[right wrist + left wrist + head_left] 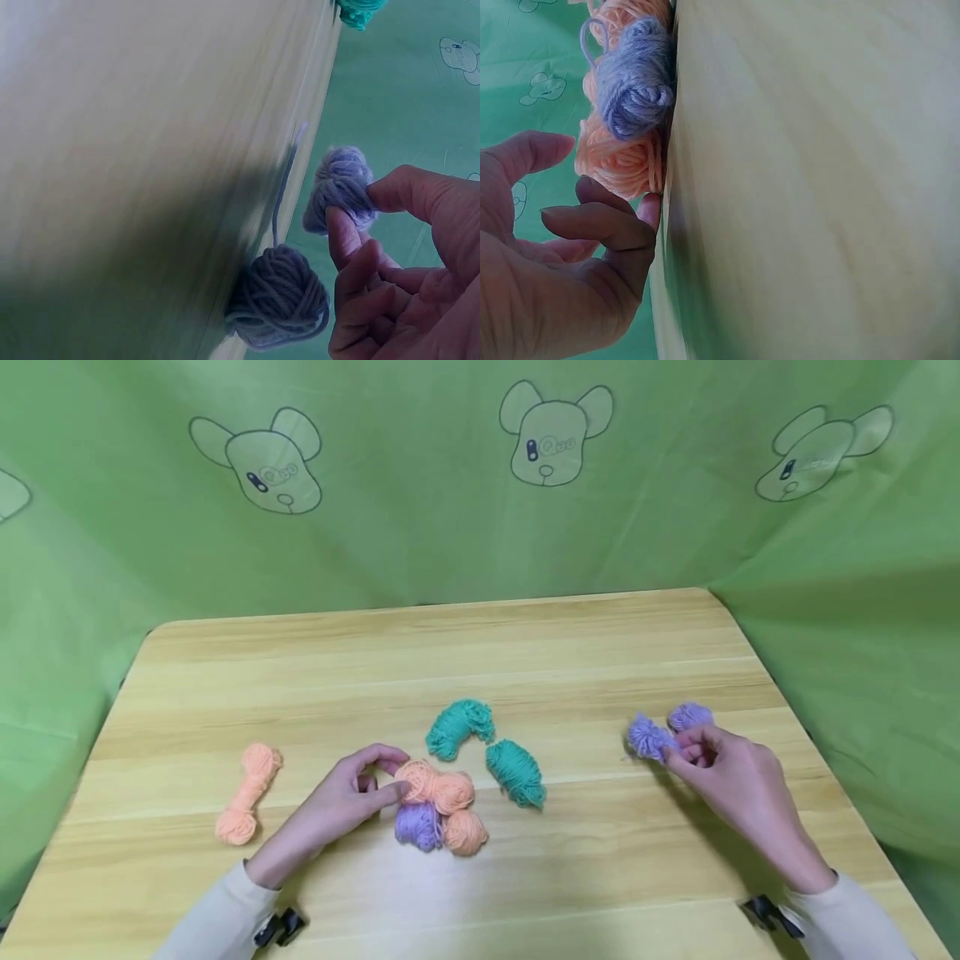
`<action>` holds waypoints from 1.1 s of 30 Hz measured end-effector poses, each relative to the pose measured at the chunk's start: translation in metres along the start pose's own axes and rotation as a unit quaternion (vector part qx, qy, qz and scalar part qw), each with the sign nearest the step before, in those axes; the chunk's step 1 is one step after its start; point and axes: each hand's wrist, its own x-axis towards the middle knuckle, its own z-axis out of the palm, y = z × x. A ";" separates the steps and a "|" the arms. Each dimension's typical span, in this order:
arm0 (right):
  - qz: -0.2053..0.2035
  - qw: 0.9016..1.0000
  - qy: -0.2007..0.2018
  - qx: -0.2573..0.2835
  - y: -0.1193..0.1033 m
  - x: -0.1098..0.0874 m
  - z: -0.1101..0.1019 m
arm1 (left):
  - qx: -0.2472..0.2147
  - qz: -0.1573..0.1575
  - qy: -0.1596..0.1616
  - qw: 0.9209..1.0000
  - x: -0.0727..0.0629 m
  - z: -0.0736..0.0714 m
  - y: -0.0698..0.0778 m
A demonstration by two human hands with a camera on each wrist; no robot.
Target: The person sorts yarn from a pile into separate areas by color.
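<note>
In the head view my left hand (348,793) is at the left end of a peach yarn skein (431,785). Its fingers are loosely bent and spread, pinching nothing in the left wrist view. That skein lies against a purple yarn ball (418,825) and another peach yarn bundle (465,833). At the right, my right hand (738,777) pinches a small purple yarn skein (341,191) between thumb and finger, held above the table. A second purple skein (277,300) lies beside it, with a loose strand trailing from it.
Two teal yarn skeins (459,728) (517,772) lie behind and right of the middle cluster. A separate peach skein (249,793) lies at the left. The wooden table (570,643) has green printed cloth (420,527) behind it and at both sides.
</note>
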 end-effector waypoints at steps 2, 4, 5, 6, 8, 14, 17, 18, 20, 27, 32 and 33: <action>0.006 1.000 -0.010 -0.005 0.000 -0.001 0.000 | 0.001 -0.001 -0.002 1.000 0.000 0.000 0.000; 0.015 1.000 -0.024 -0.009 0.000 -0.001 0.000 | 0.000 -0.001 -0.003 1.000 0.000 0.000 -0.001; 0.019 0.999 -0.030 -0.011 -0.001 -0.002 0.000 | -0.001 -0.001 -0.003 1.000 0.000 0.000 -0.001; 0.022 0.999 -0.034 -0.012 -0.001 -0.002 0.000 | -0.002 0.000 -0.003 1.000 0.000 0.000 -0.002; 0.027 0.999 -0.038 -0.017 -0.001 -0.002 0.000 | -0.004 0.002 -0.002 1.000 0.000 0.000 -0.002; 0.023 0.998 -0.038 -0.034 0.001 -0.003 -0.001 | -0.002 0.008 0.001 1.000 0.001 0.001 0.000; 0.013 0.998 -0.044 -0.047 0.002 -0.004 -0.001 | 0.001 0.013 -0.001 1.000 0.003 0.001 0.001; 0.010 0.998 -0.047 -0.052 0.002 -0.005 0.000 | 0.001 0.016 -0.002 1.000 0.003 0.002 0.001; 0.006 0.997 -0.051 -0.058 0.002 -0.005 0.000 | 0.004 0.019 -0.003 1.000 0.004 0.002 0.001; -0.007 0.996 -0.040 -0.076 0.002 -0.007 0.000 | 0.016 0.015 -0.002 1.000 0.006 0.002 0.001; -0.028 0.996 -0.015 -0.084 0.003 -0.006 0.002 | 0.011 0.017 -0.006 1.000 0.007 0.002 0.002; -0.030 0.996 -0.012 -0.085 0.003 -0.006 0.002 | 0.010 0.016 -0.008 1.000 0.007 0.002 0.002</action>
